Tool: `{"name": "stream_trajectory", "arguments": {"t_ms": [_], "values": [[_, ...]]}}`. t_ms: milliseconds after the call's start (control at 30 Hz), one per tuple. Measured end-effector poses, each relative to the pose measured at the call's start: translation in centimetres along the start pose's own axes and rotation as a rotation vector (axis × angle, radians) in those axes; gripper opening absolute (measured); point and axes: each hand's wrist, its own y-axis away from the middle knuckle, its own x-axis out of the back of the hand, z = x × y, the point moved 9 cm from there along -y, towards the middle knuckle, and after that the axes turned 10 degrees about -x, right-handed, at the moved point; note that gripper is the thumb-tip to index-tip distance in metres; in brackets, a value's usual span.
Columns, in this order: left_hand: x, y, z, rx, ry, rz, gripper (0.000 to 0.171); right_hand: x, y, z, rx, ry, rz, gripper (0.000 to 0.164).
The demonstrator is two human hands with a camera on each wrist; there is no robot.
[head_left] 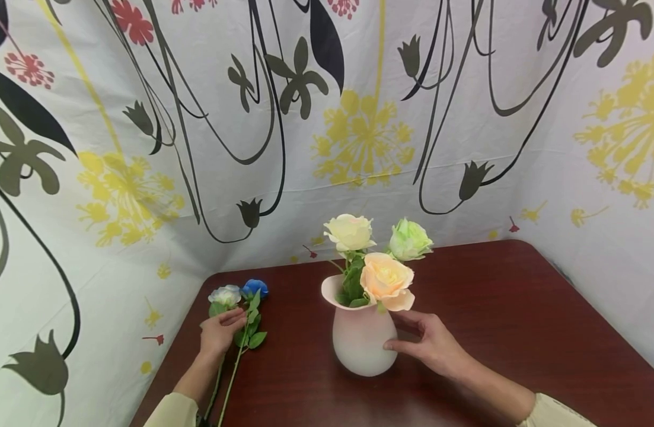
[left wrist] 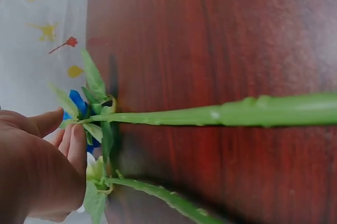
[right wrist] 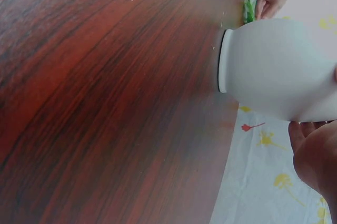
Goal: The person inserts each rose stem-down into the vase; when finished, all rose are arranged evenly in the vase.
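A white-to-pink vase stands upright on the dark red table, holding a cream rose, a pale green rose and a peach rose. My right hand grips the vase's right side, thumb in front, fingers partly hidden behind it. At the left, a blue rose and a pale blue-white rose lie side by side with long green stems. My left hand pinches the blue rose's stem close below its leaves, between thumb and fingertips.
The brown-red table has rounded far corners. Behind and at both sides hangs a white curtain printed with flowers, close against the table's far edge. Both loose stems run toward the table's near left side.
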Motion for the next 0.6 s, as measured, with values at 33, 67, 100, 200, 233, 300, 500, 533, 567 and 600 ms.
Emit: {"name": "stream_trajectory", "arguments": {"t_ms": [33,67,100,200,233,300,500,533,567,600], "values": [[-0.05,0.04,-0.04,-0.008,-0.023,-0.001,0.039,0.01,0.0,0.0,0.0,0.001,0.001,0.066],[-0.1,0.06,-0.07,-0.019,-0.048,-0.002,0.038,0.02,0.0,-0.01,0.001,0.002,0.001,0.066],[-0.13,0.11,-0.08,-0.029,-0.077,-0.002,0.038,0.03,0.01,0.0,0.001,0.003,0.001,0.066],[-0.27,0.17,-0.15,-0.056,-0.147,-0.002,0.035,0.05,0.03,-0.01,0.003,0.006,0.001,0.066],[-0.31,0.17,-0.24,-0.056,-0.162,0.001,0.034,0.05,0.03,-0.02,0.004,0.006,0.002,0.066],[-0.41,0.19,-0.39,-0.06,-0.187,0.002,0.033,0.07,0.04,-0.06,0.009,0.007,0.004,0.066],[-0.64,0.24,-0.66,-0.058,-0.245,0.003,0.03,0.08,0.05,-0.07,0.016,-0.003,0.003,0.065],[-0.65,0.23,-0.68,-0.055,-0.249,0.004,0.029,0.07,0.05,-0.06,0.016,-0.005,0.002,0.065],[-0.67,0.22,-0.7,-0.056,-0.252,0.003,0.029,0.07,0.05,-0.05,0.016,-0.005,0.002,0.065],[-0.66,0.2,-0.73,-0.053,-0.257,0.005,0.028,0.07,0.04,-0.05,0.016,-0.006,0.002,0.065]]}}
